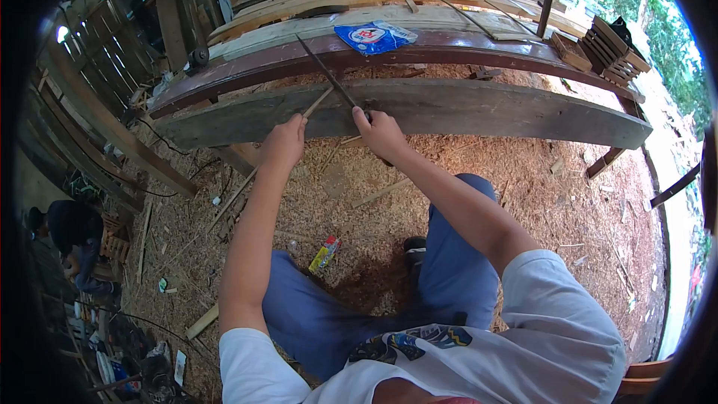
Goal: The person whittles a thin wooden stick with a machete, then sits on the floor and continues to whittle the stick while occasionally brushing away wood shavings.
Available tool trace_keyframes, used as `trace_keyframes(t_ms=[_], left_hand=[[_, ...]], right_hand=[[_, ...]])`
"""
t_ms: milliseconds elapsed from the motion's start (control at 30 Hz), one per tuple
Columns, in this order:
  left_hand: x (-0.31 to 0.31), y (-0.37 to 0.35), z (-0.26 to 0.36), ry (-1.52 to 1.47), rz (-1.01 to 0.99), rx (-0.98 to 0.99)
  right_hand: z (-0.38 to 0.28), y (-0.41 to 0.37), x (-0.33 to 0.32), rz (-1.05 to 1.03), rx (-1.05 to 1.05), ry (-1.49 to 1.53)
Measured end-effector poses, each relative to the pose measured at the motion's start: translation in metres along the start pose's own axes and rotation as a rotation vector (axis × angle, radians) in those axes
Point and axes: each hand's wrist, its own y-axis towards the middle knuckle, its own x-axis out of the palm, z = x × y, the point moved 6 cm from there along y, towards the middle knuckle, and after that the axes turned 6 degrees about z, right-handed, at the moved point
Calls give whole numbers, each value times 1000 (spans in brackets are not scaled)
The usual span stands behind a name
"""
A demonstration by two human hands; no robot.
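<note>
My left hand (285,141) is closed around a thin wooden strip (318,102), whose upper end pokes out past my fingers over the near grey plank (479,111). In my right hand (381,135) is a machete (323,67), its long, narrow dark blade slanting up and to the left. The blade crosses close to the end of the strip in this view. Part of its dark handle shows below my right fist. Beyond the plank, a blue plastic packet (374,37) lies on the bench (262,51), just right of the blade.
Slatted wooden pieces (609,52) stand at the bench's right end. Long boards (299,7) lie at the back. Wood shavings cover the floor (538,202), with a yellow-and-red packet (324,254) near my legs. Another person (71,239) crouches at far left.
</note>
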Motion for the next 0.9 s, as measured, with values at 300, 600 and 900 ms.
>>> trace_keyframes(t_ms=[300, 600, 900], left_hand=[[0, 1, -3, 8, -7, -7], [-1, -1, 0, -22, -24, -8], [76, 12, -52, -812, -353, -399]], right_hand=[[-3, 1, 0, 19, -27, 39], [-10, 0, -3, 55, -57, 104], [-7, 7, -8, 91, -116, 102]])
